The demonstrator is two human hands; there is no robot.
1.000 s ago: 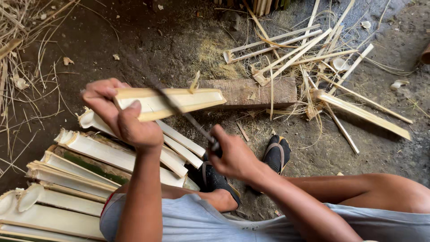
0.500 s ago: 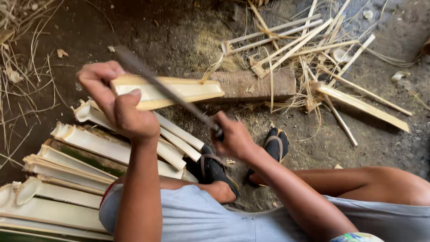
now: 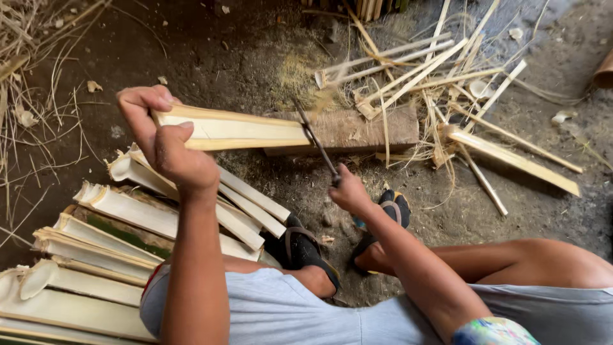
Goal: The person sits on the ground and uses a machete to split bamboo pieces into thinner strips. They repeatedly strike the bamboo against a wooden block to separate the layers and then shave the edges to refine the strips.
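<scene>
- The left hand is raised in front of the body, forearm running up from the lower edge of the view, wrist bent slightly back.
- Its fingers are curled tight over the near end of a split bamboo piece, with the thumb pressed along the piece's lower edge.
- The bamboo piece lies nearly level, pale inner face up, its far end resting on a wooden block that sits on the dirt floor.
- The right hand is lower and closer to the body, arm reaching up from the lower right, elbow bent.
- Its fingers are closed in a fist around the handle of a knife, and the dark blade slants up and left to meet the far end of the bamboo piece at the block.
- The blade's tip looks blurred, as does a pale sliver just above it.
- A stack of split bamboo lies beside the left knee, cut ends pointing left.
- Thin bamboo strips lie scattered beyond the block, some touching it.
- Both feet wear dark sandals, set just below the right hand.
</scene>
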